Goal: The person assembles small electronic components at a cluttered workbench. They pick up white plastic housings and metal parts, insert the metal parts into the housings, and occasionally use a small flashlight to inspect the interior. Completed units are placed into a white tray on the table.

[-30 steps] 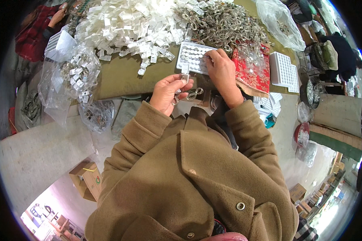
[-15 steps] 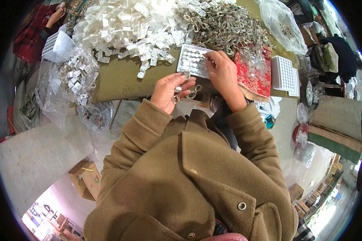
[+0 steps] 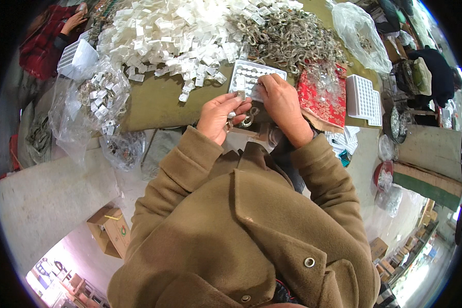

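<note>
Head view: left hand (image 3: 222,117) pinches what looks like a small metal ring (image 3: 247,120) at the bench (image 3: 159,102) edge, while right hand (image 3: 282,102), fingers curled, presses on the white compartment tray (image 3: 246,74).

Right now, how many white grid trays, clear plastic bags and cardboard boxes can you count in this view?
White grid trays: 3 — one under the right hand at, one far left, one far right.
Clear plastic bags: 3 —.
Cardboard boxes: 1 —.
Total: 7
</note>
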A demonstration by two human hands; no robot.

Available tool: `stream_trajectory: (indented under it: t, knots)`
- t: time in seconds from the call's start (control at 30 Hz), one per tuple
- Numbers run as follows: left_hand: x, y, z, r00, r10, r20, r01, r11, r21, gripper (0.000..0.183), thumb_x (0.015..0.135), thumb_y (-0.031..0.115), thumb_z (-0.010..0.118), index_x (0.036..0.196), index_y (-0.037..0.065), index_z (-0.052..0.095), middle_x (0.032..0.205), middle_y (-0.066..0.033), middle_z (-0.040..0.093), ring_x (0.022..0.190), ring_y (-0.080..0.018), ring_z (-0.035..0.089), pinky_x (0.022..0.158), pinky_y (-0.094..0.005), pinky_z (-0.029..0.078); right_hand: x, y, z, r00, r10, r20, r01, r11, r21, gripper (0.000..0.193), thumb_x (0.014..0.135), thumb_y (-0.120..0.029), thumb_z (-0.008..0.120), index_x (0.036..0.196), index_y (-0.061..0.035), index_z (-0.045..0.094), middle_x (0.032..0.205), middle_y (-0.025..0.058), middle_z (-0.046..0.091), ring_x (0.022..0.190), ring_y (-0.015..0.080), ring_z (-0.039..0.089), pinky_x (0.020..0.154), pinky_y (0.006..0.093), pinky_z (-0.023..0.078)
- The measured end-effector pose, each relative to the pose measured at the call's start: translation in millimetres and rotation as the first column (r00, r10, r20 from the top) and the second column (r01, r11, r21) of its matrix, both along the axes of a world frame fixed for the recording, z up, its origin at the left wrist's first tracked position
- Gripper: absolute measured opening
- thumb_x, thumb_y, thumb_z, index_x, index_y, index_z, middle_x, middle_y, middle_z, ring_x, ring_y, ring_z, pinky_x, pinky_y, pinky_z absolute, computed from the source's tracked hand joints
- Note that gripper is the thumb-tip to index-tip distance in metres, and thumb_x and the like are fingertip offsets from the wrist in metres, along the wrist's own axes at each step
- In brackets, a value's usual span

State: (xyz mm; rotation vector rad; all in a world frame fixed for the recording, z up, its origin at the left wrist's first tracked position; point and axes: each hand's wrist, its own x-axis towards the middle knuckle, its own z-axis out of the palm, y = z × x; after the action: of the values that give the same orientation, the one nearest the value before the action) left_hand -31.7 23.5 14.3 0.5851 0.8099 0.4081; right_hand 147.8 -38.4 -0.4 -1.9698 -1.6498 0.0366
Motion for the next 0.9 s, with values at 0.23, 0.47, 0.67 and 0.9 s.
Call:
stream_trajectory:
  t: [0.23, 0.47, 0.67, 0.9]
  knots:
    - [-0.3, -2.0, -0.5, 0.999, -0.034, 0.011, 0.033, 0.998, 0.059, 0.023, 0.095, 0.013, 0.058, 0.114, 0.002, 0.061, 0.106, -0.005, 0.067, 0.092, -0.0094, 0.065, 0.067, -0.0188, 0.053, -9.8, -8.4, 29.6, 0.926, 0.079, -0.369, -0.064, 0.997, 0.053, 0.013, 0.083, -0.013, 0.065, 0.088, -0.0026, 0.058, 0.081, 0.0148, 0.061, 0.072, 0.0342, 0.062, 0.062, 0.0415, 0.049]
    - [2.7, -8.7, -0.2, 0.999, -0.044, 0.011, 0.042, 0.99, 0.135, 0.022, 0.092, 0.009, 0.059, 0.112, 0.003, 0.065, 0.098, -0.0015, 0.067, 0.086, -0.0082, 0.064, 0.065, -0.0213, 0.05, -28.7, -13.6, 31.7, 0.963, 0.192, -0.188, -0.157, 0.97, 0.187, 0.01, 0.081, -0.008, 0.064, 0.088, -0.0055, 0.058, 0.077, 0.0113, 0.057, 0.07, 0.0323, 0.061, 0.06, 0.0398, 0.049]
    - [-3.5, -11.2, 0.3, 0.997, -0.081, -0.004, 0.08, 0.978, 0.191, 0.026, 0.092, 0.007, 0.057, 0.116, 0.0, 0.062, 0.098, -0.0022, 0.066, 0.081, -0.0071, 0.061, 0.063, -0.0191, 0.047, -30.9, -25.2, 22.7, 0.954, 0.213, -0.211, -0.172, 0.965, 0.199, 0.009, 0.08, -0.005, 0.065, 0.086, -0.0058, 0.06, 0.076, 0.0097, 0.058, 0.069, 0.0299, 0.061, 0.059, 0.0375, 0.05]
    - [-0.6, -20.6, -5.5, 0.996, -0.015, -0.091, 0.029, 0.988, 0.155, 0.03, 0.091, 0.007, 0.059, 0.12, 0.0, 0.06, 0.103, -0.0029, 0.067, 0.089, -0.0096, 0.065, 0.067, -0.0183, 0.05, -28.8, -33.4, 16.7, 0.965, 0.193, -0.179, -0.173, 0.978, 0.12, 0.006, 0.081, -0.007, 0.065, 0.086, -0.006, 0.061, 0.072, 0.009, 0.061, 0.066, 0.0294, 0.062, 0.057, 0.0373, 0.05]
